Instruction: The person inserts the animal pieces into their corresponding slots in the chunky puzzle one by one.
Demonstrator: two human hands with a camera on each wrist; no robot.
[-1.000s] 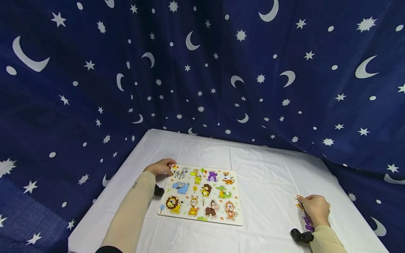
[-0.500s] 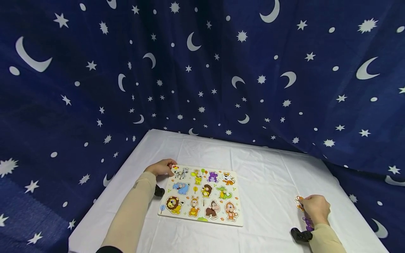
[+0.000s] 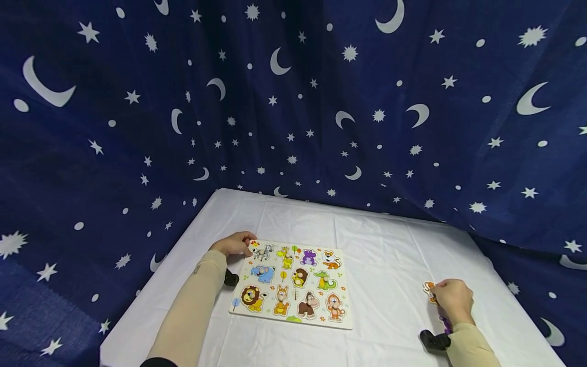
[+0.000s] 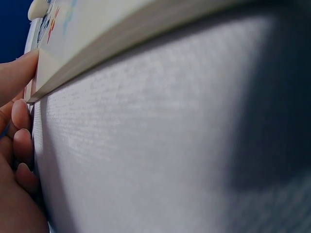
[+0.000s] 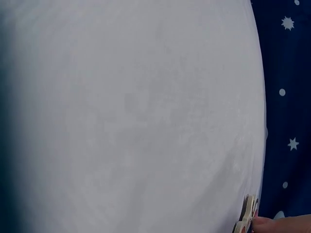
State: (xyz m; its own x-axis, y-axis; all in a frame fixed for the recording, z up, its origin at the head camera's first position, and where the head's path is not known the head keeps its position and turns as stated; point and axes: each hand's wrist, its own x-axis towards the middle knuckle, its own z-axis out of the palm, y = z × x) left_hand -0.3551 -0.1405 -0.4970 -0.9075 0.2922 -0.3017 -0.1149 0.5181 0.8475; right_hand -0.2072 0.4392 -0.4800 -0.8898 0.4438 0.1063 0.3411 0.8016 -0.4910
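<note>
A pale wooden puzzle board [image 3: 293,283] with animal pictures lies on the table, left of the middle in the head view. At its far left corner my left hand [image 3: 233,243] grips the edge. The left wrist view shows that thumb [image 4: 19,77] on top of the board [image 4: 121,29] and the other fingers curled beside and below its rim. Far to the right, my right hand [image 3: 455,299] pinches an orange-and-white puzzle piece [image 3: 429,291]. In the right wrist view this piece [image 5: 249,213] stands tilted at a fingertip. A purple puzzle piece [image 3: 446,324] is partly hidden beside the right wrist.
A white cloth [image 3: 385,265] covers the table. Behind and around it hangs a dark blue curtain [image 3: 316,102] with moons and stars. Each wrist wears a black camera, such as the right one [image 3: 434,340].
My right hand has shifted slightly left and away from me with the orange-and-white puzzle piece, covering more of the purple one. The left hand stays on the board's corner.
</note>
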